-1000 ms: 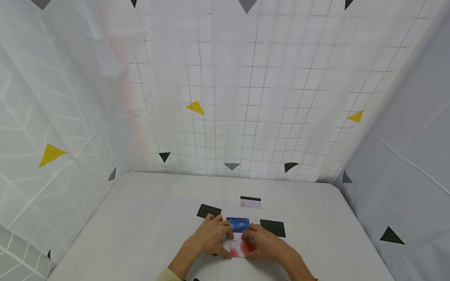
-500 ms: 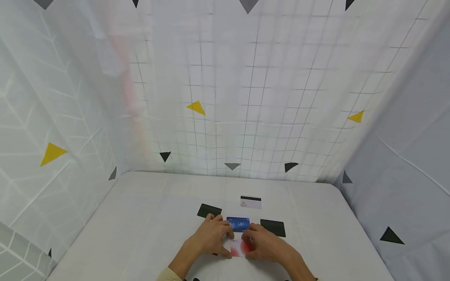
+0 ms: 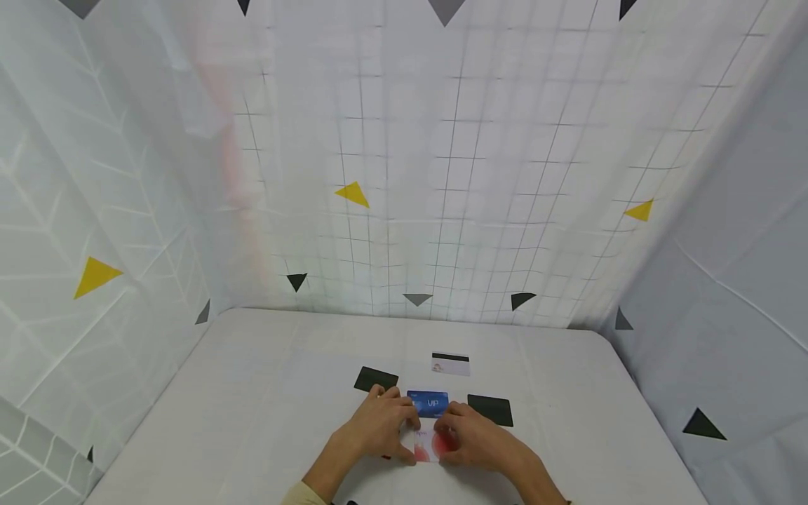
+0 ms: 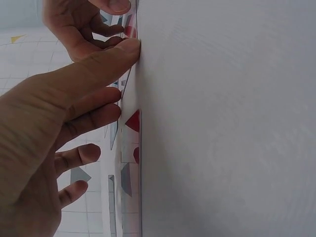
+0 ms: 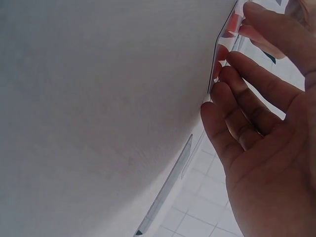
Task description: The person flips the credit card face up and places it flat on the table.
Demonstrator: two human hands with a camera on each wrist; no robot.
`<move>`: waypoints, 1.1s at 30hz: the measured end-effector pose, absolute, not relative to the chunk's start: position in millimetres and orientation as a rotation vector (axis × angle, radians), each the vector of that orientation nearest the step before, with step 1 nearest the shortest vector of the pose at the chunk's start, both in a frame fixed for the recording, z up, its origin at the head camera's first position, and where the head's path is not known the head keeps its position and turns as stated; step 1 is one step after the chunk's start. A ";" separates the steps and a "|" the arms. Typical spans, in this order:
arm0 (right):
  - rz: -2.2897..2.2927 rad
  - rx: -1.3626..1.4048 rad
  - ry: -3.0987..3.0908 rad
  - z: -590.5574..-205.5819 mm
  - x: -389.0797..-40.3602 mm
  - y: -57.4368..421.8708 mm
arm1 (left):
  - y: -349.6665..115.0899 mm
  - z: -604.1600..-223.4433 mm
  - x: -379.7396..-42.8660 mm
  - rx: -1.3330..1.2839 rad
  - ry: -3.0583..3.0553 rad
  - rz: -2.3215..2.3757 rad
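A pink-and-white card point(image 3: 426, 446) with a red circle lies on the table between my hands. My left hand point(image 3: 381, 426) holds its left side, thumb at the near corner and a forefinger at the far one. Across from it, my right hand point(image 3: 476, 440) grips the right side between thumb and fingers, covering part of the red circle. Just beyond lies a blue card point(image 3: 428, 404) marked VIP, close to the pink card's far edge. Another card with red marks point(image 4: 133, 121) shows in the left wrist view, mostly hidden under my left hand in the head view.
One black card point(image 3: 375, 378) lies beyond my left hand, and a second black card point(image 3: 494, 409) beyond my right. Farther back is a white card point(image 3: 451, 365) with a dark stripe. White sheeting with printed triangles encloses the white table point(image 3: 252, 407) on the visible sides.
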State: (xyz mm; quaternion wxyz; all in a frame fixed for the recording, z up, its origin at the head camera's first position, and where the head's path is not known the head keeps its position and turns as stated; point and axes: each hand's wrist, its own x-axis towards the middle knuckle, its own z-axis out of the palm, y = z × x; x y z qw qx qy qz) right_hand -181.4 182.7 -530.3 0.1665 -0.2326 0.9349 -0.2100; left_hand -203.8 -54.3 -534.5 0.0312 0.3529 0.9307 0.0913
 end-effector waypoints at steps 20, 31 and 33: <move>-0.603 -0.720 2.685 -530.5 -181.7 181.9 | -62.4 -531.3 -204.7 1.116 2.856 0.361; -0.725 -0.758 2.684 -517.0 -181.1 165.0 | -87.5 -523.1 -210.5 1.066 2.886 0.505; -0.712 -0.790 2.704 -515.8 -181.4 160.1 | -93.5 -523.0 -210.6 1.052 2.887 0.513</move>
